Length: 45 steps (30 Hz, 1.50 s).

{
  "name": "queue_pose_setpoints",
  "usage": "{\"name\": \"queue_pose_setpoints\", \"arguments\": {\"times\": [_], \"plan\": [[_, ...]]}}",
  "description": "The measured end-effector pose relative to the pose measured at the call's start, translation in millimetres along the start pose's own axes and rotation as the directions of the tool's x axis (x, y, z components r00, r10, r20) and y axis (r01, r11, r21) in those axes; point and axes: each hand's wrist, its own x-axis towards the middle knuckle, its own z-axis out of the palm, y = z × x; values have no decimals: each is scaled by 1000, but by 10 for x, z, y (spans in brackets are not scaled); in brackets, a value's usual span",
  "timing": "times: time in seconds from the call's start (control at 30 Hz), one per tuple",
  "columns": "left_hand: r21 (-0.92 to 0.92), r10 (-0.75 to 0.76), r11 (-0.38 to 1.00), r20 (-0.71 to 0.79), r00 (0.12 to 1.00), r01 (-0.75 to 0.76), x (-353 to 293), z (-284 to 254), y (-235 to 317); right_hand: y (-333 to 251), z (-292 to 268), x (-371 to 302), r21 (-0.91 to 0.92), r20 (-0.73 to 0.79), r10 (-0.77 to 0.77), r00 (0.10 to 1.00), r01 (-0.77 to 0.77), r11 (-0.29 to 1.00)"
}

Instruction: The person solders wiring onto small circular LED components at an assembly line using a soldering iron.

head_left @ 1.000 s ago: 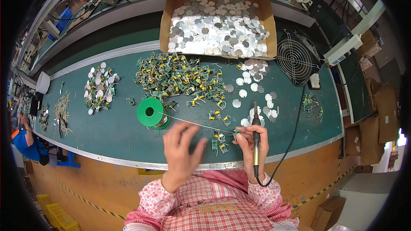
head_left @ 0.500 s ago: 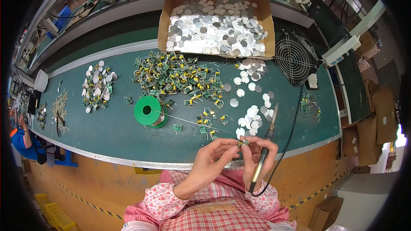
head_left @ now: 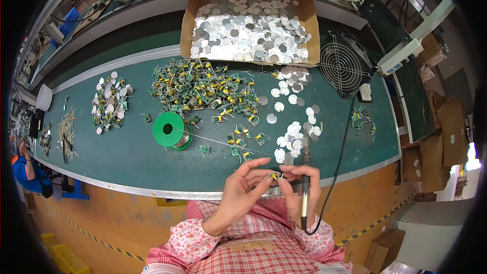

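Close to the table's front edge, my left hand (head_left: 237, 194) pinches a small circuit board with a yellow component (head_left: 275, 176) between thumb and fingers. My right hand (head_left: 296, 196) steadies the same board with thumb and fingertips. Across that hand's fingers lies a soldering iron (head_left: 305, 193), its tip directed away from me over the table. Ahead of my left hand stands a green spool of solder wire (head_left: 160, 129), its wire stretching right toward my hands. Thin silvery discs (head_left: 288, 141) lie in a loose pile just beyond my right hand.
A cardboard box (head_left: 186, 30) full of discs stands at the back. Heaped boards (head_left: 203, 89) cover the table's middle; boards mixed with discs (head_left: 109, 102) lie left. A fan with a wire guard (head_left: 342, 66) stands back right. The iron's cable (head_left: 339, 165) crosses the right side.
Both hands have shifted slightly toward me with the board, which has turned to show more of its yellow component. The soldering iron now stands more upright in the view.
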Motion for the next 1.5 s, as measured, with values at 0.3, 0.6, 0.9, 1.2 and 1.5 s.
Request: {"name": "queue_pose_setpoints", "arguments": {"times": [0.3, 0.6, 0.9, 1.2, 1.5], "plan": [[656, 153, 739, 60, 986, -154, -96, 107, 111, -23, -53, 32, -105, 122, -76, 990, 89, 991], [-21, -75, 997, 59, 995, 77, -93, -102, 35, -130, -8, 18, 172, 61, 109, 992, -118, 978], [-49, -168, 984, 17, 986, 168, -84, -33, 104, -9, 5, 112, 80, -57, 79, 995, -74, 994], [142, -45, 989, -37, 998, 50, -53, -158, 97, 143, 85, 426, -697, 128, -287, 949, 292, 655], [210, 32, 977, -25, 999, -27, 21, -192, 88, 147, 76, 327, -138, 62, -63, 996, 71, 988]]}}
